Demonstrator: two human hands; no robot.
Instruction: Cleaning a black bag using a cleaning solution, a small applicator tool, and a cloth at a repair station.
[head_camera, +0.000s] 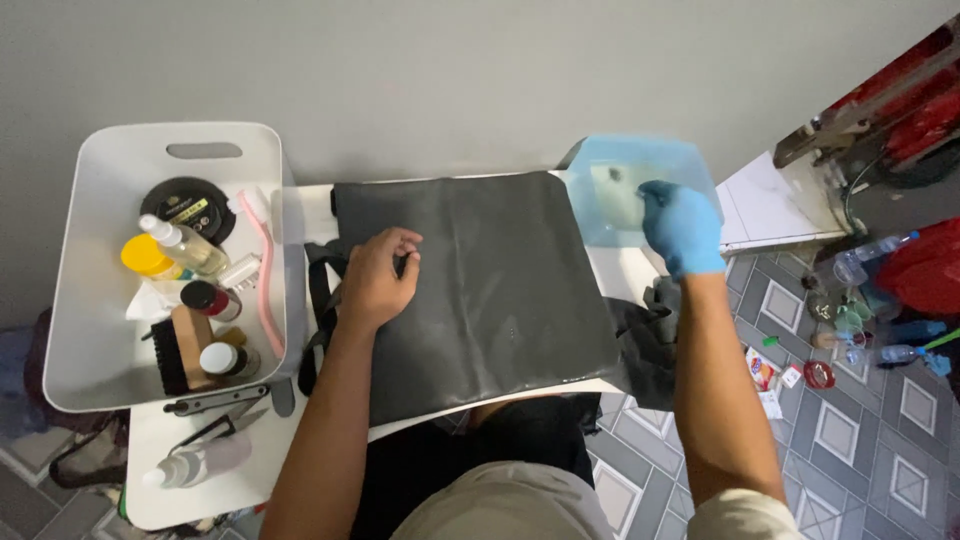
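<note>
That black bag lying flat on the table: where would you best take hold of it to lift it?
Probably by the strap at the black bag's left edge, coming from the left. The body lies flat and wide, offering no edge to pinch, while the strap loops out free beside the left hand pressing on it.

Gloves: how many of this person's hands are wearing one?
1. The right hand wears a blue glove and holds a translucent blue container. The left hand is bare, resting on the black bag.
</note>
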